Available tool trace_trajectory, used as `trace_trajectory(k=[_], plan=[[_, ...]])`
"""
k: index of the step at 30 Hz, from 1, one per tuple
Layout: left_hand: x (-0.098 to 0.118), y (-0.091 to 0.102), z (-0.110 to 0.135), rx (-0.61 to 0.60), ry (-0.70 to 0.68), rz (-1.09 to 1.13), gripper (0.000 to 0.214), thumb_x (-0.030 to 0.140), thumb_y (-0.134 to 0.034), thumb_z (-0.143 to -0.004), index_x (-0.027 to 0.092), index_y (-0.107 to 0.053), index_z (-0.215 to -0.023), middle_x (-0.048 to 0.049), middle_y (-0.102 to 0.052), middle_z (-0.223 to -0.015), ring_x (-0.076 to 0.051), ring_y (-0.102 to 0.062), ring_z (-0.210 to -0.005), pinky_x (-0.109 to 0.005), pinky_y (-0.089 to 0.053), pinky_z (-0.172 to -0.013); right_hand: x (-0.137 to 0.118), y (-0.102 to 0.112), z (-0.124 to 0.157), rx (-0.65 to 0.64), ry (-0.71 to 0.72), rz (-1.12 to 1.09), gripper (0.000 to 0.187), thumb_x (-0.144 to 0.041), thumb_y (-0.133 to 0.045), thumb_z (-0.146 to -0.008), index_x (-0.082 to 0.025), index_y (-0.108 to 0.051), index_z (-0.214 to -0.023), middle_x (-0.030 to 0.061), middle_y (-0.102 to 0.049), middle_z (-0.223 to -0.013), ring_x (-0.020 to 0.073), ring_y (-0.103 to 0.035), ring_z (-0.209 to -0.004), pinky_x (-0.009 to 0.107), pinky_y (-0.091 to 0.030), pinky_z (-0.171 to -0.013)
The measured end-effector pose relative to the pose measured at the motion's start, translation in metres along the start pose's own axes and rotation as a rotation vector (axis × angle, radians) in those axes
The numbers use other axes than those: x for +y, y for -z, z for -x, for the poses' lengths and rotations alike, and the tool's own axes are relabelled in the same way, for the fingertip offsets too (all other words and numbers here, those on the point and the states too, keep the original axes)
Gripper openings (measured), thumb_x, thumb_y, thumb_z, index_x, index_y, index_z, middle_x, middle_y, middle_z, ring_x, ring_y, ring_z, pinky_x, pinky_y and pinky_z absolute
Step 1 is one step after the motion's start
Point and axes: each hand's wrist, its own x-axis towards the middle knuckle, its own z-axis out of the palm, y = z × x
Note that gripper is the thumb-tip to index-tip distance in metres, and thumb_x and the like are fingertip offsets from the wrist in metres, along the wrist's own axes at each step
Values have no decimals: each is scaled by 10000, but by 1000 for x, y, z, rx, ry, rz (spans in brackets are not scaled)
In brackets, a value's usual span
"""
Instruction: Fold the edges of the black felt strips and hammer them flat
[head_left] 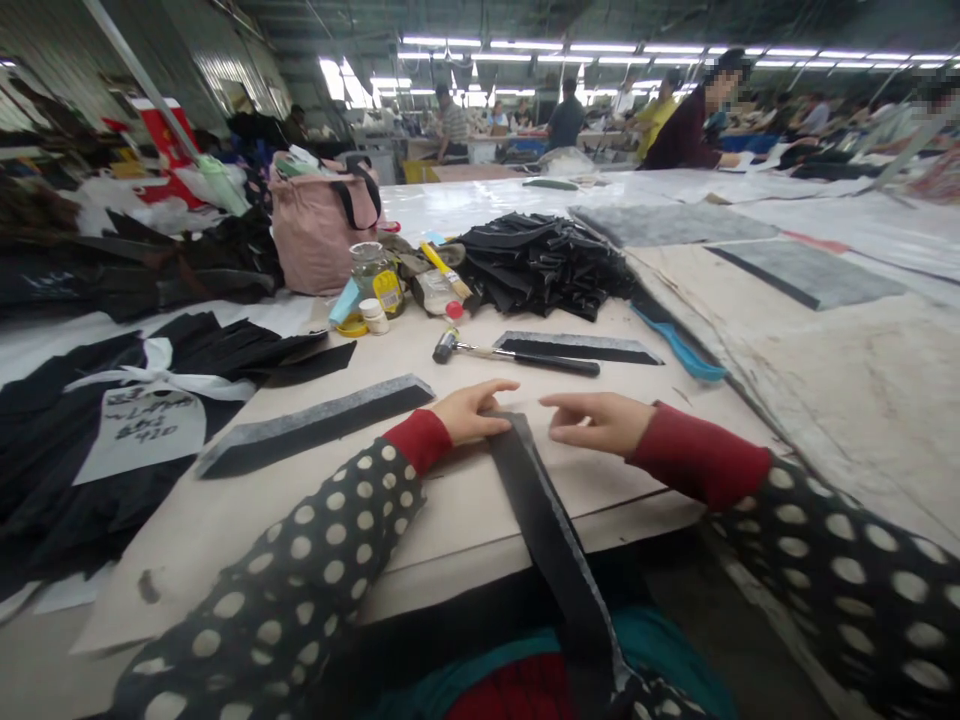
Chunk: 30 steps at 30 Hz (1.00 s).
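A long black fabric strip point(536, 500) with a greyish edge runs from the tabletop over the near edge and down into my lap. The thumb of my left hand point(476, 408) presses on its far end, the index finger stretched out past it. My right hand point(600, 420) hovers just right of that end, fingers apart and holding nothing. Two similar strips lie flat: one strip point(322, 420) to the left of my left hand, another strip point(581, 346) beyond my hands. Between them and the clutter rests a hammer point(525, 358) with a black handle.
On the left lies a tied bundle of black pieces point(217, 350) with a handwritten tag point(142, 430). Farther back are a glass jar point(375, 275), a brush point(444, 268), a pink bag point(315, 225) and a black fabric heap point(540, 262). A blue tool point(679, 345) lies right.
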Motion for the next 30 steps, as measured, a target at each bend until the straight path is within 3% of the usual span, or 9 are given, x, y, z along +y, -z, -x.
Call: trace_trajectory(k=[3, 6, 9, 12, 17, 20, 24, 30], plan=[[-4, -4, -7, 128, -43, -147, 591, 300, -587, -680, 150, -372, -1209, 33, -517, -674, -100, -485, -597, -218, -388, -581, 13, -15, -44, -36, 31, -103, 638, -248, -511, -695, -62, -320, -1274, 66, -609, -842, 144, -548, -706, 285, -431, -681], [-7, 0, -5, 255, -40, -255, 559, 315, -581, -687, 149, -398, -1188, 24, -527, -699, -107, -487, -618, -223, -392, -601, 21, -32, -63, -4, 52, -225, 662, -165, -494, -669, -62, -277, -1286, 41, -572, -793, 117, -518, -639, 257, -427, -610], [-6, 8, 0, 229, -36, -351, 530, 241, -584, -669, 159, -433, -1170, 5, -549, -786, -110, -489, -651, -228, -397, -627, 27, -40, -65, 107, 97, -226, 589, -159, -475, -673, -58, -349, -1240, 41, -546, -785, 106, -486, -610, 245, -412, -578], [-3, 11, 1, 216, -18, -401, 429, 150, -534, -668, 151, -502, -1096, 6, -552, -783, -108, -486, -655, -221, -392, -630, 31, -40, -63, 197, 177, -91, 457, -156, -467, -679, -96, -487, -1132, 38, -553, -781, 102, -462, -587, 246, -400, -568], [-6, 7, -3, 221, -14, -414, 296, 121, -480, -684, 160, -567, -963, 23, -546, -713, -100, -466, -610, -206, -373, -581, 35, -36, -65, 237, 320, -12, 317, -234, -423, -774, -125, -575, -1029, 61, -576, -819, 138, -511, -729, 273, -405, -687], [-8, 5, -4, 228, -34, -455, 270, 121, -484, -682, 171, -579, -930, 24, -540, -713, -100, -466, -610, -205, -372, -575, 36, -37, -67, 272, 281, 17, 294, -257, -427, -792, -133, -594, -999, 59, -574, -806, 137, -512, -728, 268, -401, -685], [-8, 7, -5, 286, -68, -545, 214, 133, -512, -682, 150, -600, -876, -6, -521, -767, -110, -485, -654, -221, -393, -620, 31, -41, -70, 295, 208, 137, 239, -153, -511, -708, -133, -616, -922, 40, -557, -745, 122, -478, -643, 243, -383, -606], [-10, 9, -5, 328, -106, -591, 200, 103, -474, -719, 153, -614, -852, -23, -531, -817, -121, -508, -731, -236, -410, -703, 29, -43, -71, 339, 266, 180, 218, -107, -518, -685, -122, -619, -878, 43, -542, -723, 130, -470, -652, 249, -376, -615]])
